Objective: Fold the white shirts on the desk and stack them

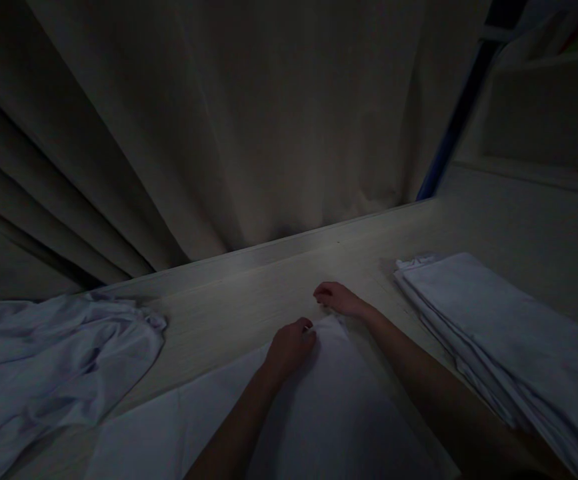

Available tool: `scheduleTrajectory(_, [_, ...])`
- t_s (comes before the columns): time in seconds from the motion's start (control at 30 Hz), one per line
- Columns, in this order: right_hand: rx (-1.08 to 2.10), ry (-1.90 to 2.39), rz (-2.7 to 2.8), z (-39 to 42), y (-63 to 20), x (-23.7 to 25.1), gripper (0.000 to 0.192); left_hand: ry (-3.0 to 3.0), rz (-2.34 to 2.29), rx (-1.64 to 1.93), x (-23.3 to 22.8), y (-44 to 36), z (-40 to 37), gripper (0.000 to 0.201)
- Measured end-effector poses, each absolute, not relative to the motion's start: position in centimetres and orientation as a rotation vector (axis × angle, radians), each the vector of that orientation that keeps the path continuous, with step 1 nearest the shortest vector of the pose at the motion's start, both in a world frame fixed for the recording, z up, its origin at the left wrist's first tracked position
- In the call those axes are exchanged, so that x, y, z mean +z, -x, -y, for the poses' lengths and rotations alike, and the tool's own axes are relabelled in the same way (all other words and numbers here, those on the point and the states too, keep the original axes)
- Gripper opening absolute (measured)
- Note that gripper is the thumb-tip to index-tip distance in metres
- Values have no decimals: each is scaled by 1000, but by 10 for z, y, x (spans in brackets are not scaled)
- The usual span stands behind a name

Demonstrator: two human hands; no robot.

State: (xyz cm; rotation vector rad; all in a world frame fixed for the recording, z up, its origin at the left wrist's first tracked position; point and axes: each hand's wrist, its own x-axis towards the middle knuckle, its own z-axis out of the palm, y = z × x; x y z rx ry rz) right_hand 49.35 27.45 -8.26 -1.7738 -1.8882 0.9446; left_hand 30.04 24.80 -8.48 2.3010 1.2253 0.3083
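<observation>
A flat white cloth (349,387) lies folded in front of me on the pale bed board, its far corner pointing away. My left hand (291,345) is at the cloth's far edge, fingers curled and thumb close to the forefinger, with the fabric beside them. Just past the far corner, my right hand (339,298) hovers near the board with fingers loosely bent and apart; no fabric shows in it. The undersides of both hands are hidden, and the light is dim.
On the right lies a stack of folded white cloth (489,313). A crumpled white cloth (69,367) is heaped at the left. Beyond the board's raised rim (269,243) hangs a beige curtain (269,120). A blue post (449,147) stands at the back right.
</observation>
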Motion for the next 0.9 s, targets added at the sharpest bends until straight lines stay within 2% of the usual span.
scheduleTrajectory(0.23, [903,1868,1661,-158,-522,-111,22,-2519,-1218,201,-95,-325,-251,39])
scheduleTrajectory(0.5, [673,2050,1498,-113,-493,-124,35,-2802,-1048,67,-106,-367,-256,39])
scheduleTrajectory(0.67, [758,1990,1286,-68,-502,-131,28,-2853,-1042,-2,-105,-372,-258,32])
scheduleTrajectory(0.9, [814,2019,872,15,-520,-136,30,-2861,-991,-45,-98,-376,-260,34])
